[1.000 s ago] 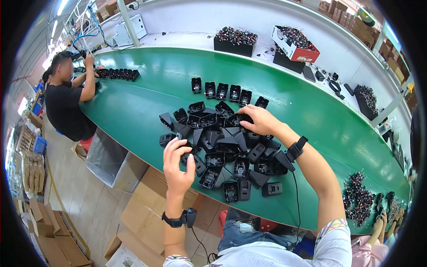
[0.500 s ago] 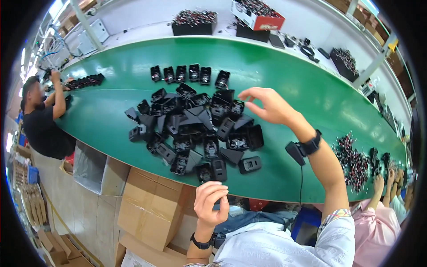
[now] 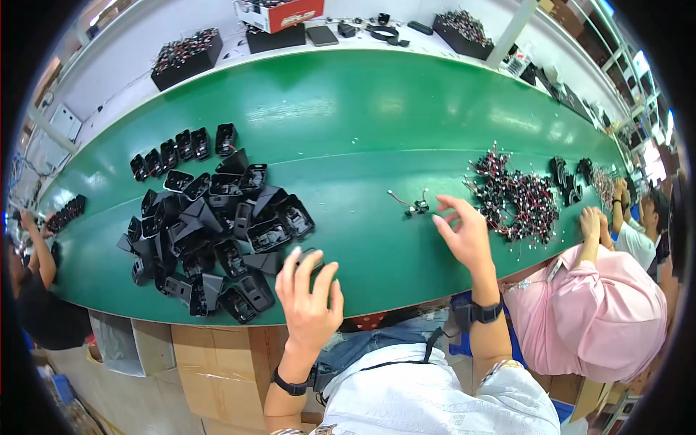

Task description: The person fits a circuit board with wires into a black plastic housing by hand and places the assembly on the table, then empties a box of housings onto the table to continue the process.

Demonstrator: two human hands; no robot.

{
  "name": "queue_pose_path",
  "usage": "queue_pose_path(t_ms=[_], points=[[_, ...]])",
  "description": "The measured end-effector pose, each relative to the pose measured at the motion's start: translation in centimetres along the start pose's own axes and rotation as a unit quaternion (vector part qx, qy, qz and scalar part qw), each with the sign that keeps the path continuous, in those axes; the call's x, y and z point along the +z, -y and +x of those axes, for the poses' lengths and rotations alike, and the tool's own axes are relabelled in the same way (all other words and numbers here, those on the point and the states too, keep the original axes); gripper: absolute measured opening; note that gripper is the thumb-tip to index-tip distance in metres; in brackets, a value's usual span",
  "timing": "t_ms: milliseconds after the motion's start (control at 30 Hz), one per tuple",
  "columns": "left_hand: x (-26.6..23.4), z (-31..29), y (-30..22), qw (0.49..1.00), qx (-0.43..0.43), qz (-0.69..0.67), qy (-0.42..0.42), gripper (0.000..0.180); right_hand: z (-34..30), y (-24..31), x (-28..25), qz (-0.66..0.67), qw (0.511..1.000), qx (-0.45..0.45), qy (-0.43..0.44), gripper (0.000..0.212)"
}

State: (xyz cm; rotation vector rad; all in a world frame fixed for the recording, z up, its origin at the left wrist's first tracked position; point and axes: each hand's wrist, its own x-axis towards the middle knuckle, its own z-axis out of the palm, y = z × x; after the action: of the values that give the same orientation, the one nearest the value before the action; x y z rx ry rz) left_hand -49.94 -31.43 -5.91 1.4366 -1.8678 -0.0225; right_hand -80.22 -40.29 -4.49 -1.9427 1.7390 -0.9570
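Head view: right hand (image 3: 464,228), right of centre, thumb and fingers apart, nothing between them. Small wired part (image 3: 417,208) lies on the green table (image 3: 384,109) just left of those fingertips, about mid-frame, on its own; I see a gap, no contact. Left hand (image 3: 308,301), lower centre, fingers spread and half curled, at the right edge of the pile of black housings (image 3: 196,225); can't tell if the fingertips touch the housing partly hidden behind them.

Handling, my judgement: wired part should be very light, dark body stiff, thin red and white leads limp and easy to snag or pull loose at the joint. I'd pinch the body between thumb and index, not lift by the leads. Same for the tangled heap of wired parts (image 3: 515,203) at right: leads likely hook each other, so single out a body first.

Housings look like hard plastic, light, stiff, smooth, maybe a bit slippery; I'd take them by the outer side walls, fingers clear of the insides. Row of housings (image 3: 185,145), upper left, stands apart from the pile, a good hold at the rims.
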Motion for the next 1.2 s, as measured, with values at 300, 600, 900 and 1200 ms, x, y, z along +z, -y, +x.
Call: queue_pose_path(t_ms=[300, 600, 900, 1200], points=[[2.3, -1.1, -0.3, 0.997, -0.006, 0.042, 0.066, 0.039, 1.0, -1.4, 1.0, -0.002, 0.999, -0.017, 0.032, 0.028], [1.6, -0.8, 1.1, 0.992, -0.049, -0.063, 0.095, 0.042, -2.5, -2.5, 0.4, 0.009, 0.997, -0.057, -0.056, 0.021], [4.6, -0.3, -3.1, 0.487, -0.457, -0.745, -0.008, 0.044, -4.9, 2.8, 0.5, 0.182, 0.978, -0.087, -0.046, 0.015], [2.7, 0.6, -6.1, 0.572, -0.380, -0.724, 0.058, 0.057, -7.0, 7.5, 2.9, 0.208, 0.953, -0.217, 0.029, 0.024]])
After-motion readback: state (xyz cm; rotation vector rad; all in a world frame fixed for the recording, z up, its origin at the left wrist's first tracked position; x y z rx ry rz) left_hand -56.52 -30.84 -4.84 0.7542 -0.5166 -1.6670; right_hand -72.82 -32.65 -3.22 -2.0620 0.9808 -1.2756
